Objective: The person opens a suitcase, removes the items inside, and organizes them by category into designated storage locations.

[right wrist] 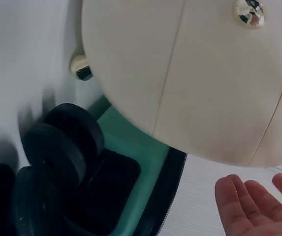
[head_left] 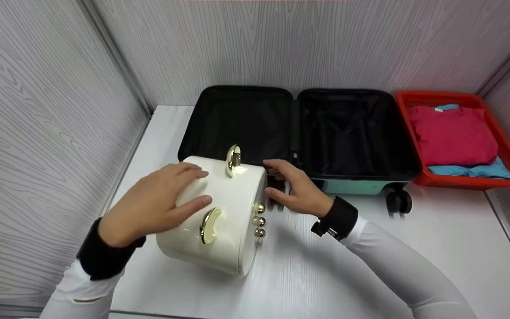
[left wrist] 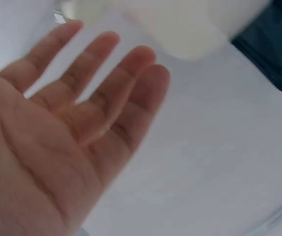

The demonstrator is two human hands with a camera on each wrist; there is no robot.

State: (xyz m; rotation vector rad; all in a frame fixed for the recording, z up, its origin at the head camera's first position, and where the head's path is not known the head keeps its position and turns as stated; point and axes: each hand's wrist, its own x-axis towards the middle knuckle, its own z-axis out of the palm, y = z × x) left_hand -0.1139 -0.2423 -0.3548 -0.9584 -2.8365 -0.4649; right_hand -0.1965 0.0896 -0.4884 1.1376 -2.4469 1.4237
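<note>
A glossy cream case (head_left: pixel 233 190) with rounded sides lies on the white surface in front of me. It carries two gold crescent-shaped fittings (head_left: pixel 209 227) and a row of gold balls (head_left: pixel 259 221) along its right end. My left hand (head_left: pixel 153 204) is spread at the case's left side, its fingers loosely extended; in the left wrist view the palm shows nothing held. Across from it, my right hand (head_left: pixel 299 188) has its fingertips right at the far right edge. In the right wrist view, the seamed cream face (right wrist: pixel 219 83) fills the top, with relaxed fingers below it.
Behind the case lies an opened suitcase with a black lining (head_left: pixel 241 119), a mint-green shell (head_left: pixel 354 187) and black wheels (head_left: pixel 399 201). To its right stands a red basket (head_left: pixel 472 180) holding folded pink (head_left: pixel 456 137) and blue clothes. Grey wood-grain walls (head_left: pixel 281 48) enclose the back and sides.
</note>
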